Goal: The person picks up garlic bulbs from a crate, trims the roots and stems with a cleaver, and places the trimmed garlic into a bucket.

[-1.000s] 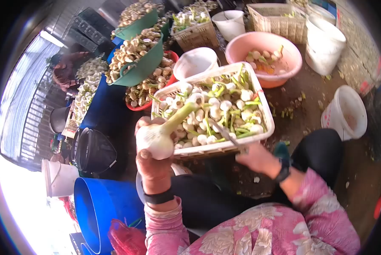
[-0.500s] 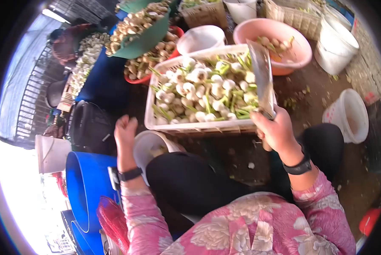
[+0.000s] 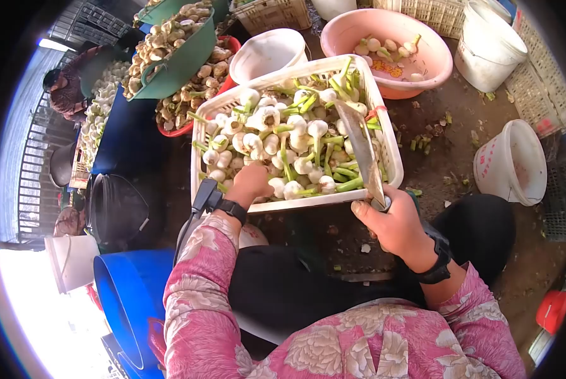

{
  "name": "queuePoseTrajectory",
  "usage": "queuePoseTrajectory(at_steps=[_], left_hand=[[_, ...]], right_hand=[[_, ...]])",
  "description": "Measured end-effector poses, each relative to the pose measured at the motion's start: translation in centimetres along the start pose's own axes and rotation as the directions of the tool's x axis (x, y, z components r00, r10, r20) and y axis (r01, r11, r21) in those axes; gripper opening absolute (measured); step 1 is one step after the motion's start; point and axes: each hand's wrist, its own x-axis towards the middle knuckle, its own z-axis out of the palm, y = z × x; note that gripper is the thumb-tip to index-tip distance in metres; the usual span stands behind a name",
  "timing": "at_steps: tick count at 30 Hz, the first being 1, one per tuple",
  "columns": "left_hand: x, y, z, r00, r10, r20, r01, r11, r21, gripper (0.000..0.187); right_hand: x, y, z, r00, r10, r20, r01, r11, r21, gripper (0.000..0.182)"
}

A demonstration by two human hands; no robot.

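Observation:
A white plastic crate (image 3: 393,155) full of garlic bulbs (image 3: 317,129) with cut green stems stands in front of my knees. My left hand (image 3: 251,182) is over its near left corner, fingers curled down among the bulbs; the fingertips are hidden, and whatever they may hold does not show. In my right hand (image 3: 393,221), at the near right corner, is the handle of a cleaver (image 3: 359,148). Its broad blade points up and away, over the right side of the crate.
Behind the crate stand a white tub (image 3: 267,57) and a pink basin (image 3: 387,54) with several bulbs. Green tubs (image 3: 182,66) heaped with garlic are at the back left. A blue barrel (image 3: 121,303) stands left, a white bucket (image 3: 510,161) right. Another person (image 3: 68,88) is at far left.
My left hand has moved from beside the crate, up and right, onto the garlic inside. My right hand has shifted slightly down and left with the cleaver. The view has tilted a little.

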Motion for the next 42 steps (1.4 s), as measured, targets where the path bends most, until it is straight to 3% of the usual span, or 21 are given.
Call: queuePoseTrajectory(at_steps=[1,5,12,16,19,21,23,25,26,28,29,31,32,33,35,38,40,41,42], left_hand=[[-0.1,0.0,0.1,0.997,0.071,-0.020,-0.069,0.995,0.078,0.045],[0.3,1.9,0.3,0.985,0.020,0.173,-0.040,0.993,0.113,0.052],[0.5,3.7,0.4,0.978,-0.049,0.203,0.044,0.999,0.028,0.065],[0.3,3.7,1.6,0.998,-0.031,0.060,0.035,0.998,-0.058,0.068],[-0.6,3.2,-0.6,0.986,-0.162,0.046,0.167,0.977,-0.130,0.059],[-1.6,1.9,-3.2,0.985,-0.172,-0.015,0.168,0.975,-0.149,0.060],[-3.3,2.1,-5.7,0.935,-0.349,0.060,0.341,0.843,-0.416,0.057],[-5.8,4.0,-7.6,0.958,-0.285,0.038,0.233,0.693,-0.682,0.050],[-6.7,5.2,-7.9,0.956,-0.293,0.009,0.148,0.459,-0.876,0.040],[-9.1,8.6,-10.0,0.979,-0.198,-0.051,0.017,0.328,-0.944,0.040],[-10.3,10.3,-10.9,0.984,-0.153,-0.088,-0.047,0.252,-0.967,0.040],[-12.5,13.5,-11.2,0.985,-0.079,-0.154,-0.131,0.245,-0.961,0.046],[-13.0,14.3,-10.9,0.990,-0.057,-0.133,-0.115,0.243,-0.963,0.048],[-13.7,15.6,-10.7,0.983,-0.079,-0.166,-0.153,0.147,-0.977,0.048],[-15.0,16.0,-10.6,0.964,-0.003,-0.265,-0.257,0.233,-0.938,0.053],[-16.3,15.5,-11.5,0.954,0.121,-0.274,-0.293,0.187,-0.938,0.063],[-15.8,14.5,-10.1,0.805,0.037,-0.592,-0.532,0.486,-0.694,0.071],[-15.6,14.2,-9.6,0.685,0.034,-0.728,-0.583,0.624,-0.520,0.076],[-15.6,14.5,-10.2,0.651,0.057,-0.757,-0.588,0.669,-0.455,0.076]], right_hand=[[0.1,0.1,0.0,1.000,-0.007,0.000,0.007,1.000,-0.018,0.027],[0.4,-0.8,-0.2,0.995,0.080,0.056,-0.078,0.996,-0.033,0.026],[0.4,0.0,-0.5,0.996,0.080,0.040,-0.079,0.996,-0.029,0.026],[0.0,0.4,-0.6,1.000,-0.018,0.013,0.019,0.996,-0.089,0.026],[-0.3,0.0,-0.9,0.998,0.020,0.053,-0.018,0.998,-0.053,0.026],[-0.5,0.9,-0.7,0.998,-0.057,0.005,0.058,0.997,-0.057,0.026],[-0.5,1.0,-0.5,0.996,-0.092,-0.014,0.091,0.995,-0.043,0.027],[-0.4,0.7,-0.1,0.997,-0.076,-0.004,0.076,0.997,-0.010,0.029],[-0.3,0.5,0.2,0.998,-0.068,0.011,0.067,0.997,0.046,0.030],[-0.2,0.1,0.7,0.998,-0.051,0.041,0.045,0.989,0.144,0.032],[-0.5,-0.5,0.9,0.986,-0.166,-0.006,0.165,0.976,0.142,0.033],[-1.0,-2.1,1.1,0.917,-0.385,-0.101,0.396,0.911,0.119,0.036],[-1.0,-2.2,1.4,0.900,-0.422,-0.108,0.434,0.890,0.138,0.038],[-1.3,-2.3,1.3,0.897,-0.426,-0.115,0.438,0.891,0.117,0.038],[-1.6,-2.6,0.9,0.890,-0.438,-0.129,0.449,0.890,0.075,0.037],[-1.7,-2.4,0.6,0.980,-0.197,0.011,0.162,0.840,0.518,0.037],[-1.8,-2.7,0.7,0.983,-0.173,0.065,0.085,0.738,0.670,0.038],[-1.8,-2.9,0.7,0.983,-0.160,0.092,0.042,0.677,0.735,0.039],[-2.0,-3.9,1.0,0.985,-0.155,0.074,0.038,0.617,0.786,0.039]])
